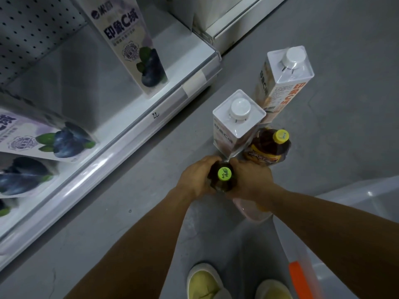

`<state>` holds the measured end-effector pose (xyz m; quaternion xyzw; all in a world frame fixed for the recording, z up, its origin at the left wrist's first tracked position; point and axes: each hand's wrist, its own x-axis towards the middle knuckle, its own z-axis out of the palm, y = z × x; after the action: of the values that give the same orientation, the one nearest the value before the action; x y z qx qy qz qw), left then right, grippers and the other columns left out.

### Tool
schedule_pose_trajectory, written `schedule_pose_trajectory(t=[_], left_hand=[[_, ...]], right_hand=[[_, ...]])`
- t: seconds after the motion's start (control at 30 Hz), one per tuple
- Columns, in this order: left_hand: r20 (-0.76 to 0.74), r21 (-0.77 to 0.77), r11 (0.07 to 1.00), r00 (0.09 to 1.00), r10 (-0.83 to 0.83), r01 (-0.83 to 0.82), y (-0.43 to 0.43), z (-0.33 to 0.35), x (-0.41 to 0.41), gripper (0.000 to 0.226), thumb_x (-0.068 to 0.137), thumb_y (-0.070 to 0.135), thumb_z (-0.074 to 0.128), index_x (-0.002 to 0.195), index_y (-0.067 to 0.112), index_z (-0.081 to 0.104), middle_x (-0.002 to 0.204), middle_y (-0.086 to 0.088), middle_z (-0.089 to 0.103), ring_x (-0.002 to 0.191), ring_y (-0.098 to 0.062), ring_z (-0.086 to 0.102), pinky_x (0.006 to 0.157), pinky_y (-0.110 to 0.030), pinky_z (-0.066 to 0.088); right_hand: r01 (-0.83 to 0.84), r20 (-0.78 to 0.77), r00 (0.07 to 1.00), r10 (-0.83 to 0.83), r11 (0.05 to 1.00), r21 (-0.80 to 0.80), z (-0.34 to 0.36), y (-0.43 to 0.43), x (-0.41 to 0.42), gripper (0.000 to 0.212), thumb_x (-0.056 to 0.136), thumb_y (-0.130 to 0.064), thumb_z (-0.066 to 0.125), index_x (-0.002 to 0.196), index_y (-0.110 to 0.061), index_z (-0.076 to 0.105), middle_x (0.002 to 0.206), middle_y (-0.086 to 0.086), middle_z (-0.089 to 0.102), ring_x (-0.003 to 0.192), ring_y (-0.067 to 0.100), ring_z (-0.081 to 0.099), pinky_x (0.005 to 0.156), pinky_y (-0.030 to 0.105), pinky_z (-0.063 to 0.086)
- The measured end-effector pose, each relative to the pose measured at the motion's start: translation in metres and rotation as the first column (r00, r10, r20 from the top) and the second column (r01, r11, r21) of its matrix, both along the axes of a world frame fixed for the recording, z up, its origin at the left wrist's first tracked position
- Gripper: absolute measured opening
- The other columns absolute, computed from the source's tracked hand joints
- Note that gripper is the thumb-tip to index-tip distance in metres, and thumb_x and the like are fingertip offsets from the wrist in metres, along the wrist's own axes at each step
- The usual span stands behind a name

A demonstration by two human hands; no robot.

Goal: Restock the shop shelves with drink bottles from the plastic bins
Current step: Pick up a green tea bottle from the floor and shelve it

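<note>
**Both hands on the green-capped bottle, shelf to its left**

The green-capped bottle (224,174) stands upright, its long axis pointing straight up at the camera, so only the cap and dark shoulders show. The left hand (197,180) wraps its left side and the right hand (250,180) its right, fingers curled round the body from both flanks, the hands close together. Whether its base rests on the floor or is already raised cannot be told.

Just beyond the bottle stands the near square bottle (238,117) with a white cap. A yellow-capped bottle (272,147) sits just beyond and to the right, and the far square bottle (289,65) stands further off the same way. The plastic bin (282,238) lies to the bottle's right and nearer the person, under the right forearm.

The shelf (121,134), holding a blueberry carton (133,46), runs well to the bottle's left. The coming move is probably a leftward carry, and the left hand is on the shelf side.
</note>
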<state>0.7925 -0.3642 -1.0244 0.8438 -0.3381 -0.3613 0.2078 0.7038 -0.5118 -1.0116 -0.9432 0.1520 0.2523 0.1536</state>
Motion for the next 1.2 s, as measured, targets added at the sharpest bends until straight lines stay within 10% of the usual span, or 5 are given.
schedule_pose_trajectory(t=[0.27,0.47,0.7,1.2], left_hand=[[-0.219,-0.026,0.985,0.963,0.160,-0.169,0.028,0.042,0.009,0.079,0.061,0.018,0.093,0.130,0.027,0.055,0.129,0.004,0.058,0.122,-0.018,0.052,0.107,-0.037,0.045],[-0.539,0.016,0.938,0.787,0.299,-0.346,0.047,0.111,0.016,0.067,0.063,0.007,0.092,0.121,0.027,0.064,0.117,0.006,0.067,0.103,-0.001,0.061,0.082,-0.013,0.049],[-0.671,0.101,0.863,0.607,0.427,-0.495,0.058,0.179,0.006,0.065,0.056,0.030,0.094,0.115,0.031,0.069,0.112,-0.001,0.073,0.109,-0.023,0.068,0.097,-0.048,0.054],[-0.728,0.015,0.637,0.428,0.535,-0.771,0.046,0.376,-0.041,0.054,0.066,0.045,0.078,0.112,0.016,0.069,0.104,-0.004,0.076,0.095,-0.019,0.072,0.085,-0.041,0.059]], right_hand=[[0.031,-0.073,0.997,-0.011,0.962,0.273,0.047,-0.001,0.009,0.073,0.064,-0.054,0.081,0.124,-0.027,0.051,0.113,-0.005,0.062,0.103,0.020,0.059,0.090,0.038,0.049],[0.265,-0.203,0.964,-0.171,0.667,0.696,0.103,-0.003,0.014,0.062,0.054,-0.026,0.089,0.111,-0.024,0.065,0.100,-0.003,0.073,0.095,0.016,0.069,0.085,0.032,0.058],[0.394,-0.316,0.919,-0.237,0.496,0.774,0.170,-0.003,0.012,0.062,0.052,-0.030,0.088,0.108,-0.011,0.070,0.107,0.010,0.073,0.105,0.023,0.068,0.099,0.044,0.052],[0.454,-0.321,0.856,-0.405,0.292,0.842,0.366,0.000,-0.004,0.044,0.073,-0.031,0.082,0.109,-0.012,0.068,0.088,0.003,0.077,0.080,0.015,0.074,0.062,0.022,0.054]])
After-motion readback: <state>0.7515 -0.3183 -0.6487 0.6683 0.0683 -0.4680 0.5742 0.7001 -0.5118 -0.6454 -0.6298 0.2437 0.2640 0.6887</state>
